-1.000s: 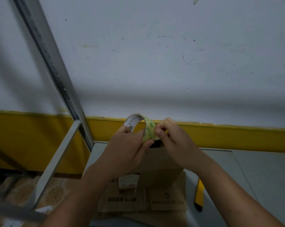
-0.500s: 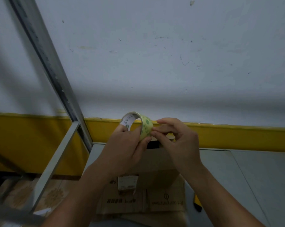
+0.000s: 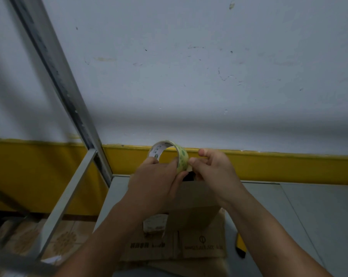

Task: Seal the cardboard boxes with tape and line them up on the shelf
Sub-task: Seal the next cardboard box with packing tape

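Above the cardboard box at 6 o'clock, the left hand grips the light, stiff tape roll by its rim while the right hand pinches its 4 o'clock edge, where the thin, clingy end seems best peeled.

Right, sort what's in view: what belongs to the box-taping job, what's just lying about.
Job: tape roll, gripped by left hand, right hand pinching its edge; cardboard box below; flat printed cartons under it; shelf board.
Lying about: yellow-and-black tool, untouched; metal shelf post; floor tiles.
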Demonstrator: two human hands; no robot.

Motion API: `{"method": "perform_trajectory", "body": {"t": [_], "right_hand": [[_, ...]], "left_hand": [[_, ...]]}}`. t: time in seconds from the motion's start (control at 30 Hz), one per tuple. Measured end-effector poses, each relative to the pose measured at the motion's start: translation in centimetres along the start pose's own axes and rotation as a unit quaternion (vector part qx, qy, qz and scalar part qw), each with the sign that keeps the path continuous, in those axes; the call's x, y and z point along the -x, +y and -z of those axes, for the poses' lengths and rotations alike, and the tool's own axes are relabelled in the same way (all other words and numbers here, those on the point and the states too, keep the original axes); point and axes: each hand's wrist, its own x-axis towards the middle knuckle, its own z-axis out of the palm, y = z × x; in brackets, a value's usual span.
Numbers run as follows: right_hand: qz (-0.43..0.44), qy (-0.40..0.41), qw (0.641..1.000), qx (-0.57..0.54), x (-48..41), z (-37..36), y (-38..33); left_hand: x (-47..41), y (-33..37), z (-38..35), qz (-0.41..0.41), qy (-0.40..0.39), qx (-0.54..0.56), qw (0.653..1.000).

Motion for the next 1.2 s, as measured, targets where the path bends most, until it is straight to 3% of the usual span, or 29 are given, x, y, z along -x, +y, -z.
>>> {"method": "perform_trajectory", "body": {"t": [0.57,0.67,0.83,0.93,1.07,1.2], "right_hand": [[0.084,-0.020,0.993,0.076,2.4,0.0,-1.3],[0.105,-0.019,0.986,0.129,2.2,-0.1,-1.7],[0.164,0.004,0.971,0.176,2.1,-0.2,-2.2],[0.198,0.020,0.954,0.225,1.9,0.0,-2.3],[0.172,-0.035,0.939,0.295,1.4,-0.1,-2.0],[0.136,-0.104,0.953,0.249,1.0,0.9,-1.9]], "left_hand": [[-0.1,0.3,0.2,0.044,0.026,-0.042,0.998],[-0.6,0.4,0.4,0.049,0.019,-0.069,0.996],[-0.8,0.5,0.8,-0.008,0.003,-0.073,0.997],[-0.6,0.8,1.2,0.021,0.009,-0.075,0.997],[0.1,0.6,0.2,0.022,-0.021,-0.066,0.997],[0.0,0.4,-0.5,0.006,-0.026,-0.090,0.996]]}}
